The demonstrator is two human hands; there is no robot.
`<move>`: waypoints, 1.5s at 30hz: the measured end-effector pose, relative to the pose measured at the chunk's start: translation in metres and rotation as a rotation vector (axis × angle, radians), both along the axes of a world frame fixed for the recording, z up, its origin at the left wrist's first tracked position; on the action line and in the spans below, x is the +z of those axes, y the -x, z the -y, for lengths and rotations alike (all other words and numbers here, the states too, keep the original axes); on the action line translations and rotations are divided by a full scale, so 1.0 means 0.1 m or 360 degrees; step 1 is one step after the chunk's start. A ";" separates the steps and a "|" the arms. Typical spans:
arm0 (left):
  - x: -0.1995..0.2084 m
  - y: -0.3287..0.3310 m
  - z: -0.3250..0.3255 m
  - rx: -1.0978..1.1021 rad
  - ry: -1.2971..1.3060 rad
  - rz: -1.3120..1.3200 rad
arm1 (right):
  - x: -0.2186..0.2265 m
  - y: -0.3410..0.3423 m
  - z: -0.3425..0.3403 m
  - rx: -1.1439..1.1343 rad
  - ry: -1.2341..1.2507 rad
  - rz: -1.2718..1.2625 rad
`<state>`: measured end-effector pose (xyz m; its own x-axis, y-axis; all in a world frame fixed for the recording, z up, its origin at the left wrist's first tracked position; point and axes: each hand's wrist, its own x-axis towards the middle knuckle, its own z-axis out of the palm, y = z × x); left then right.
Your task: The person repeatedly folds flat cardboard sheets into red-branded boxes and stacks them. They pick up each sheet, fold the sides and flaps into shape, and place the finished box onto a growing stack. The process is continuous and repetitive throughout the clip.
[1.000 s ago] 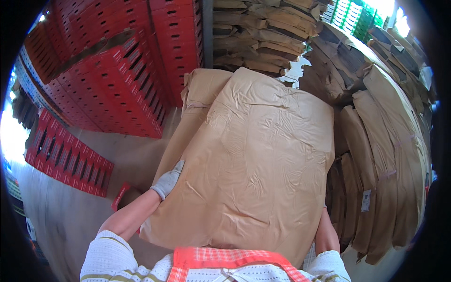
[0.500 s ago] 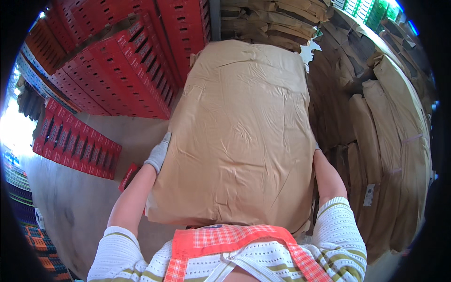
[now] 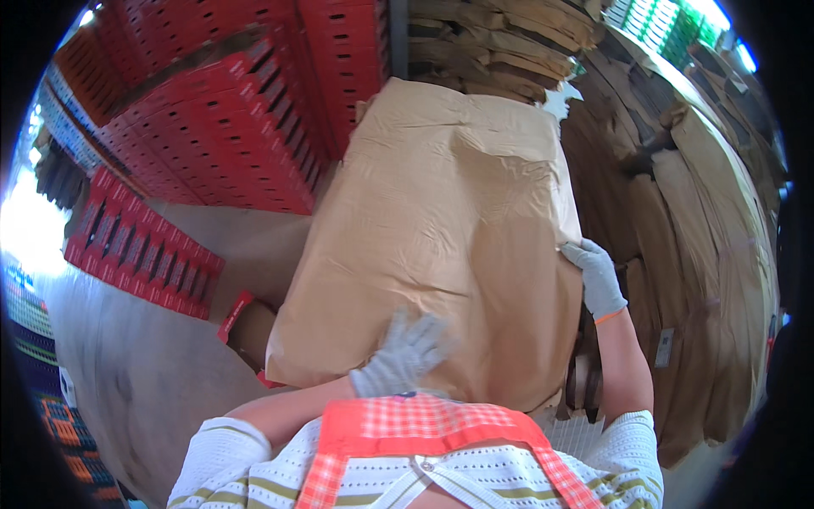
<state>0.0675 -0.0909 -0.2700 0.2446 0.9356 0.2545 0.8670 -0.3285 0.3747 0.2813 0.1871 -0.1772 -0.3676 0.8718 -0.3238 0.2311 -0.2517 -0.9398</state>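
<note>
Brown paper (image 3: pixel 407 229) spread right in front of apron (image 3: pixel 441 424), red boxes (image 3: pixel 212 127) beyond its left side. Left hand (image 3: pixel 405 349) over paper's near end, fingers spread, blurred; contact, can't tell. Right hand (image 3: pixel 596 273) pinching paper's right edge. Light pinch, flat palm probably best against tearing.
</note>
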 end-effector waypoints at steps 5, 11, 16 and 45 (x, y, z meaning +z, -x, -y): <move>0.49 -0.13 -0.33 0.0065 -0.0516 0.0380 | 0.74 1.04 0.45 0.0369 -0.0042 -0.0695; 0.85 0.80 -0.32 0.0514 -0.1385 0.0826 | 1.09 2.91 1.08 0.1041 0.0035 -0.1477; 1.06 2.37 0.23 0.1009 -0.1492 0.0464 | 0.78 4.28 1.66 0.1374 -0.0109 -0.0852; -3.73 4.02 1.27 0.1047 0.1821 -0.0090 | -0.80 2.44 1.04 0.1006 -0.1938 0.0970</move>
